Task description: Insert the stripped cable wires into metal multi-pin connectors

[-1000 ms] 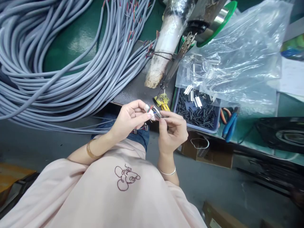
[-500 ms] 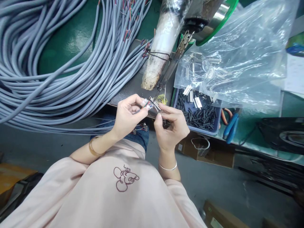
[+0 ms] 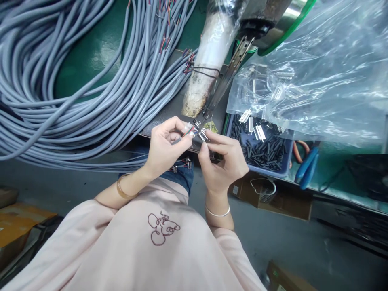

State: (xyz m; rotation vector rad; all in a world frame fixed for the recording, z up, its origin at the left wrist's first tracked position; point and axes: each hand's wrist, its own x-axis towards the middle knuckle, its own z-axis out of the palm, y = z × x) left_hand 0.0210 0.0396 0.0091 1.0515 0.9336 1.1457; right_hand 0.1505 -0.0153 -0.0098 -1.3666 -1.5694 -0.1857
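My left hand (image 3: 165, 143) pinches the thin coloured wires (image 3: 189, 130) at the stripped end of a grey cable. White finger covers show on its thumb and fingertip. My right hand (image 3: 224, 159) grips the lower end of a small metal multi-pin connector (image 3: 203, 136) between thumb and fingers. The wire ends meet the connector's pins, though the exact contact is too small to make out. Just above, a soldering iron (image 3: 226, 83) with a perforated metal barrel points down, its tip at the connector.
Bundled grey cables (image 3: 100, 109) cover the left side. A wrapped white tube (image 3: 201, 72) stands beside the iron. To the right are a blue tray (image 3: 283, 171) of black sleeves and connectors, a plastic bag (image 3: 333, 89) and pliers (image 3: 307, 167). Wired connectors (image 3: 188, 163) hang at my lap.
The view has shifted slightly, so the bench appears further right. The connector has turned a little, and the iron's tip now overlaps the wire ends. Both hands keep their grip.
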